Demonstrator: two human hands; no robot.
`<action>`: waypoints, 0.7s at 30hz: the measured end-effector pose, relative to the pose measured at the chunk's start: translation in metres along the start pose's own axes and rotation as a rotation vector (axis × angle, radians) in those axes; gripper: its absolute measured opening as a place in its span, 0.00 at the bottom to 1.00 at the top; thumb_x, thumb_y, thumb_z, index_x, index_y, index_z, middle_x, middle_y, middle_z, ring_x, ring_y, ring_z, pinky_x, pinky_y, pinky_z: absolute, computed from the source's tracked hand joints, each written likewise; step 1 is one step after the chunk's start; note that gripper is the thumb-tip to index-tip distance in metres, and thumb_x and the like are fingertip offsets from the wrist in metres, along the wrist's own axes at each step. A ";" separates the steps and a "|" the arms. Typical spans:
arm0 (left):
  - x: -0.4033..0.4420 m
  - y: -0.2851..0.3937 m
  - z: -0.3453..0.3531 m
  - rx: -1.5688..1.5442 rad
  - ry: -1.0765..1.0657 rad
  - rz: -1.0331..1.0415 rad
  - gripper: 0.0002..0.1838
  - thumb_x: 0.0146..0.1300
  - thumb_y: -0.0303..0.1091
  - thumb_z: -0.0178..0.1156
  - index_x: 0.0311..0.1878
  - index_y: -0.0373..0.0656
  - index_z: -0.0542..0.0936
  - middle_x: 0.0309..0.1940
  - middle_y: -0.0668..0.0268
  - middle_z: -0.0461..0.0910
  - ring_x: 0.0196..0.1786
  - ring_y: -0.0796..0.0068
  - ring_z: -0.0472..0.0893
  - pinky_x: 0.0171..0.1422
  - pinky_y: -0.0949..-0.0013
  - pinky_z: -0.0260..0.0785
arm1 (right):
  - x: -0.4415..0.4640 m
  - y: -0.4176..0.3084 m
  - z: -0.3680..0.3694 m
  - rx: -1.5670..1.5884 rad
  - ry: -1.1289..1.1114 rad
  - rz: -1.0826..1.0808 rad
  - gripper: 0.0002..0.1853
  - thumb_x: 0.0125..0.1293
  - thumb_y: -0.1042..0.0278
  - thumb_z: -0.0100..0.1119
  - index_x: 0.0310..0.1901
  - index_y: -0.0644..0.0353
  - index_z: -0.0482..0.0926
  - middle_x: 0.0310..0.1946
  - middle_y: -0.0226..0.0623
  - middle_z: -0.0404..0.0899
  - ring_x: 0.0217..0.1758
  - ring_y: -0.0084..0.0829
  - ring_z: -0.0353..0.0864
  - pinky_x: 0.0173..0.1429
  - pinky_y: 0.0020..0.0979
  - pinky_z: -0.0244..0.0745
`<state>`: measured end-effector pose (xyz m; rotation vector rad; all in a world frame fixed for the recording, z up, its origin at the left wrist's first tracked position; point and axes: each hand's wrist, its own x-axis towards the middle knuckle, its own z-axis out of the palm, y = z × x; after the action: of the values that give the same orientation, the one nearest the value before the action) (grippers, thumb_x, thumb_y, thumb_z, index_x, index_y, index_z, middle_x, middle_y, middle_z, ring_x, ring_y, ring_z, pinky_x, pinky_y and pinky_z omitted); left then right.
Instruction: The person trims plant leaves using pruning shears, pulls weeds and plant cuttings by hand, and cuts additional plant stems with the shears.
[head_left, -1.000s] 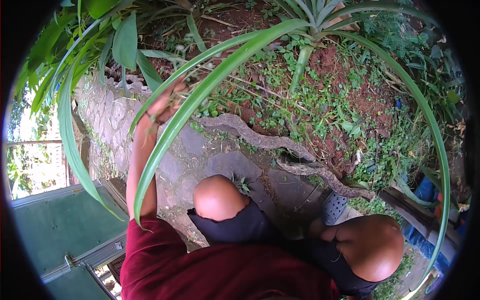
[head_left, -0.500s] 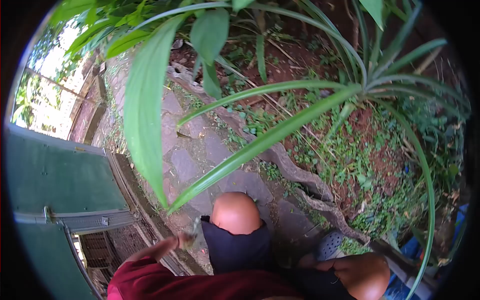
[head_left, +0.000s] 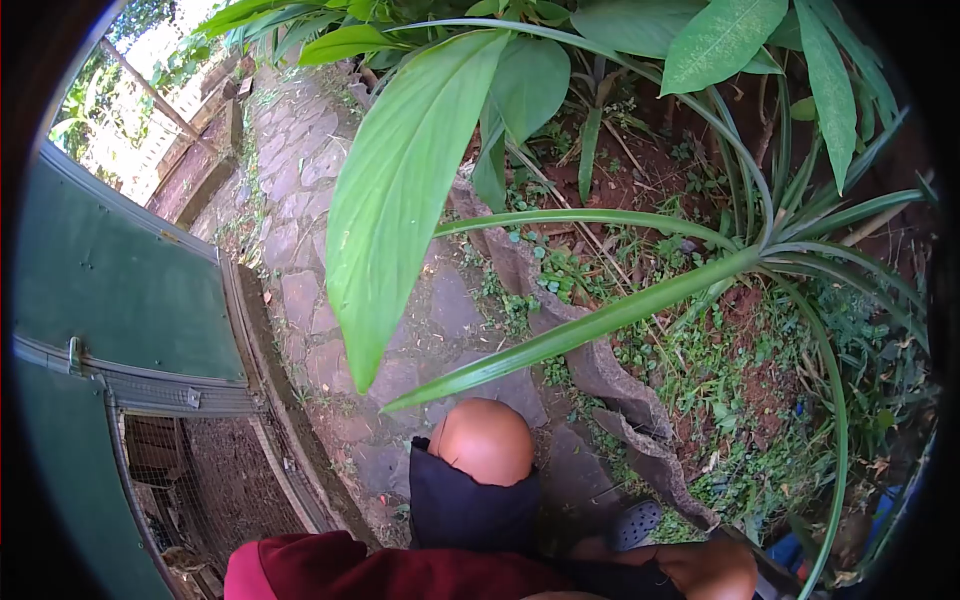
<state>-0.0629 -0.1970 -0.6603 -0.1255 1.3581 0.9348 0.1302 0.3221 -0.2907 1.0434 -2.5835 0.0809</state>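
Neither of my hands shows at this moment. A dark red sleeve and shirt [head_left: 370, 570] spread along the bottom edge. My bent knee [head_left: 483, 442], in dark shorts [head_left: 470, 505], is at the lower middle, with the other knee [head_left: 715, 572] at lower right. Beside that leg a perforated dark shoe [head_left: 637, 524] rests on the ground. Just beyond the near knee hang a broad green leaf [head_left: 415, 190] and a long strap-like leaf [head_left: 590, 325].
A stone-paved path [head_left: 290, 240] runs away at left centre. Green panels [head_left: 130, 270] and a wire-mesh opening [head_left: 225, 480] border its left. Wavy edging [head_left: 610, 385] separates it from a planted soil bed [head_left: 740, 400] on the right.
My left forearm and hand, at the lower left before with something unclear at the fingers, have gone out of sight. The view has shifted, so the plants sit further right and lower.
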 end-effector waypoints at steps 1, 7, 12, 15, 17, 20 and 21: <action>0.000 0.000 0.000 0.011 -0.027 0.007 0.21 0.72 0.50 0.48 0.57 0.45 0.70 0.42 0.65 0.71 0.42 0.71 0.69 0.45 0.65 0.64 | 0.001 -0.002 0.001 -0.029 0.023 -0.062 0.08 0.59 0.64 0.63 0.38 0.54 0.86 0.27 0.32 0.84 0.31 0.26 0.83 0.43 0.26 0.78; 0.044 0.032 0.006 0.142 -0.282 0.042 0.23 0.72 0.51 0.49 0.60 0.44 0.67 0.47 0.64 0.69 0.48 0.70 0.66 0.51 0.63 0.61 | 0.003 -0.010 -0.007 -0.244 0.076 -0.361 0.09 0.61 0.67 0.61 0.40 0.58 0.85 0.30 0.34 0.85 0.33 0.26 0.83 0.45 0.26 0.78; 0.086 0.057 0.031 0.220 -0.507 0.080 0.25 0.72 0.51 0.49 0.63 0.44 0.63 0.52 0.63 0.67 0.53 0.69 0.64 0.55 0.62 0.59 | 0.046 0.030 -0.005 -0.389 0.082 -0.650 0.09 0.62 0.70 0.60 0.42 0.62 0.85 0.31 0.35 0.85 0.35 0.26 0.84 0.48 0.26 0.79; 0.102 0.067 0.045 0.248 -0.608 0.116 0.27 0.72 0.51 0.49 0.65 0.44 0.62 0.54 0.63 0.66 0.56 0.68 0.63 0.58 0.61 0.58 | 0.037 0.030 -0.006 -0.462 0.110 -0.858 0.10 0.63 0.72 0.59 0.43 0.64 0.85 0.33 0.35 0.86 0.36 0.26 0.84 0.49 0.26 0.79; 0.103 0.075 0.050 0.270 -0.665 0.132 0.28 0.72 0.51 0.49 0.66 0.44 0.60 0.56 0.62 0.65 0.58 0.68 0.62 0.60 0.61 0.57 | 0.022 0.022 0.003 -0.488 0.121 -0.923 0.10 0.63 0.72 0.58 0.43 0.64 0.85 0.33 0.35 0.86 0.36 0.26 0.84 0.49 0.26 0.79; 0.105 0.095 0.052 0.314 -0.739 0.157 0.30 0.72 0.52 0.49 0.68 0.43 0.59 0.59 0.62 0.64 0.61 0.67 0.61 0.63 0.60 0.55 | 0.016 0.022 0.011 -0.546 0.392 -1.171 0.11 0.65 0.78 0.53 0.45 0.74 0.82 0.37 0.40 0.85 0.40 0.28 0.82 0.53 0.30 0.79; 0.106 0.101 0.052 0.328 -0.762 0.168 0.30 0.72 0.52 0.49 0.68 0.43 0.58 0.60 0.62 0.64 0.62 0.67 0.60 0.64 0.60 0.55 | 0.029 0.031 -0.016 -0.432 0.134 -1.109 0.12 0.68 0.75 0.52 0.47 0.72 0.82 0.38 0.38 0.85 0.41 0.27 0.82 0.54 0.28 0.78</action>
<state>-0.0945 -0.0482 -0.6952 0.5547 0.7917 0.7658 0.0954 0.3284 -0.2631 1.9794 -1.4807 -0.6143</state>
